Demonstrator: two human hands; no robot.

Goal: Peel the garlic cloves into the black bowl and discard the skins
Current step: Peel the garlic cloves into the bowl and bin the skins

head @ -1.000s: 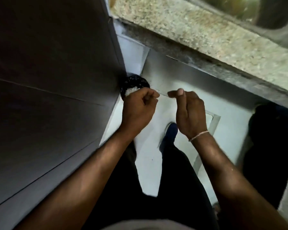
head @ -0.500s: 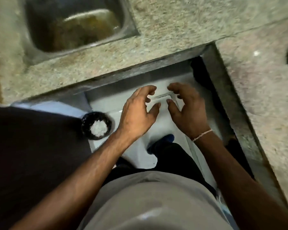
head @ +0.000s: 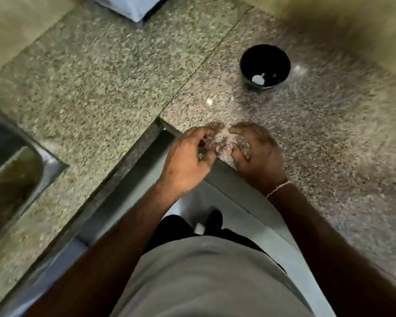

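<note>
The black bowl (head: pixel 265 59) stands on the granite counter at the upper right, with one pale peeled garlic clove (head: pixel 258 79) lying inside it. My left hand (head: pixel 188 156) and my right hand (head: pixel 257 154) hover side by side over the counter's inner corner, well short of the bowl. The fingers of both hands are loosely curled and blurred by motion, and I see nothing held in either one. A small white scrap (head: pixel 209 101) lies on the counter between my hands and the bowl.
A steel sink (head: pixel 12 170) is set into the counter (head: pixel 101 76) at the left. A white and blue object (head: pixel 137 5) sits at the far top edge. Below the counter's L-shaped edge are the pale floor and my dark shoe (head: pixel 215 219).
The view has swung from the floor bin of white skins up to the counter. Both hands rose from over the floor to the counter's corner, and the black bowl came into view.
</note>
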